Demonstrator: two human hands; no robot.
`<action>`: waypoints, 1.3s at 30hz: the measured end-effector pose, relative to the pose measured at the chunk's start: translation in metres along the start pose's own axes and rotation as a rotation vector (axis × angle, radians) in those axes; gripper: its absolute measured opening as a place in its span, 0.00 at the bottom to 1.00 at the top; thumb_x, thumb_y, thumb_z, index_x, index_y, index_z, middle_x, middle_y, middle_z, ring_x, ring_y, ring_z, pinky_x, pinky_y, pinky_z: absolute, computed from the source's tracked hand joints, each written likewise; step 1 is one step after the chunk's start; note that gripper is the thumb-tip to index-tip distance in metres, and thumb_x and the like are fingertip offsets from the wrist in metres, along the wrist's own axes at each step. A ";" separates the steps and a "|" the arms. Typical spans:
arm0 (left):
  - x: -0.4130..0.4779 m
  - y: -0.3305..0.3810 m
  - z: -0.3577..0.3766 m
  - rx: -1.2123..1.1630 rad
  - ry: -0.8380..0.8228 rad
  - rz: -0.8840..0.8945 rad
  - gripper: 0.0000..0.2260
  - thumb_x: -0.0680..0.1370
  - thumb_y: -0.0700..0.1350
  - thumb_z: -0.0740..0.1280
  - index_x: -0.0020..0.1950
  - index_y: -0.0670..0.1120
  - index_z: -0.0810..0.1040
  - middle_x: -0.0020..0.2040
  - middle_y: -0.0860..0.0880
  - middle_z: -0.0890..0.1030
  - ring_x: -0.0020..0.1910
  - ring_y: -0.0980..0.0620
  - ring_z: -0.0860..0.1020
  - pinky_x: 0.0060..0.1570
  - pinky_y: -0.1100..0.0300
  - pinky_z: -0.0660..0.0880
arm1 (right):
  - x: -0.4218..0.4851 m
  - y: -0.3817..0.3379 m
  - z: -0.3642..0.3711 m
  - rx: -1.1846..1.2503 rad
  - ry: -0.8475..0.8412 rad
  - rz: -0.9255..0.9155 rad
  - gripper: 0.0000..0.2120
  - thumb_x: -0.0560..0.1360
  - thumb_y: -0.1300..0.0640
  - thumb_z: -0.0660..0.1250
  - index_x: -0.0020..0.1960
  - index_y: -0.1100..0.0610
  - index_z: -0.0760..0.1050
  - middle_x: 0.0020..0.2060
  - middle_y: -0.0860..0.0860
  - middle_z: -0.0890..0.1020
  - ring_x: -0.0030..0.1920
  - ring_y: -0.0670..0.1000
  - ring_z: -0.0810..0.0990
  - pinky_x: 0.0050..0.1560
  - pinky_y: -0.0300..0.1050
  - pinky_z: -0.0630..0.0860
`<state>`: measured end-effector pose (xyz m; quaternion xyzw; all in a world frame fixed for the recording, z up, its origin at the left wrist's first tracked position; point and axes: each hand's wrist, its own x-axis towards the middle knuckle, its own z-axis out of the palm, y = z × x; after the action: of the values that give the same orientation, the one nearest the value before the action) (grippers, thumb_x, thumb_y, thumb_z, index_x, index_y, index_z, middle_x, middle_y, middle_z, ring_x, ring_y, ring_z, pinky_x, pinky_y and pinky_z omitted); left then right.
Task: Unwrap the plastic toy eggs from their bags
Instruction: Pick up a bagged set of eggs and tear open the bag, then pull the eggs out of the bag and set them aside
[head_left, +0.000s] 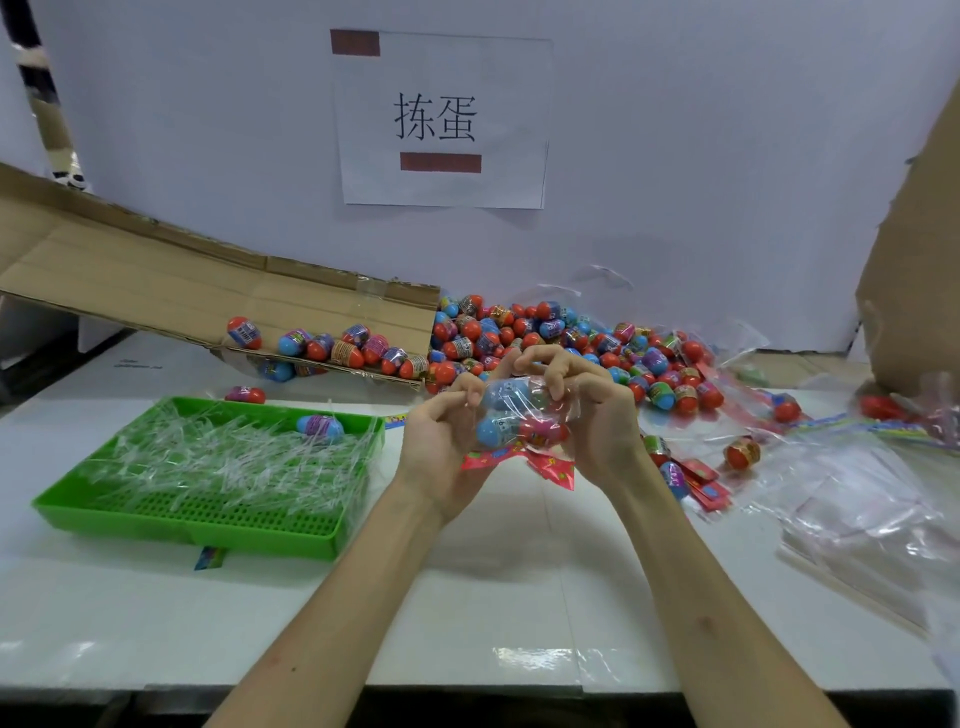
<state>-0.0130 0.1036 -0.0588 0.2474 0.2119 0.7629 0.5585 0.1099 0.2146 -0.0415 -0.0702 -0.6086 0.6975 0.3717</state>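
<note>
Both hands hold one clear plastic bag of toy eggs (519, 415) above the table's middle. Inside it I see two blue-and-red eggs, one above the other. A pink printed header card (540, 462) hangs from the bag's lower edge. My left hand (441, 441) pinches the bag's left side between thumb and fingers. My right hand (597, 415) grips the right side, its fingers curled over the top of the bag. A large pile of loose eggs (545, 338) lies behind the hands.
A green perforated tray (208, 519) at the left holds clear plastic strips and one egg (320, 426). A flattened cardboard box (156, 280) with eggs on it slopes behind. Empty clear bags (857, 509) and header cards lie at the right, beside a standing cardboard sheet (914, 260).
</note>
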 end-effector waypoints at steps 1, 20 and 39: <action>0.000 0.002 -0.001 0.001 0.008 0.006 0.12 0.80 0.45 0.58 0.37 0.46 0.70 0.68 0.43 0.81 0.58 0.44 0.84 0.49 0.52 0.81 | 0.000 0.000 -0.002 0.026 -0.033 -0.003 0.10 0.68 0.61 0.55 0.33 0.58 0.74 0.55 0.58 0.81 0.61 0.57 0.77 0.62 0.61 0.71; 0.004 0.017 -0.007 -0.159 0.040 0.125 0.04 0.75 0.40 0.71 0.48 0.44 0.78 0.60 0.40 0.83 0.64 0.43 0.81 0.66 0.43 0.77 | 0.003 0.007 0.007 0.101 -0.057 0.209 0.24 0.75 0.62 0.70 0.71 0.59 0.74 0.61 0.55 0.84 0.61 0.58 0.83 0.58 0.50 0.82; 0.003 0.014 -0.004 0.041 -0.016 0.090 0.07 0.80 0.40 0.63 0.53 0.47 0.80 0.72 0.43 0.77 0.70 0.40 0.77 0.67 0.44 0.76 | 0.004 0.008 0.008 0.201 0.108 0.314 0.13 0.74 0.53 0.71 0.50 0.62 0.74 0.47 0.59 0.81 0.48 0.57 0.82 0.51 0.51 0.83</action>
<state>-0.0263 0.1019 -0.0531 0.2739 0.2117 0.7808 0.5201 0.0996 0.2105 -0.0454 -0.1641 -0.4965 0.7994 0.2958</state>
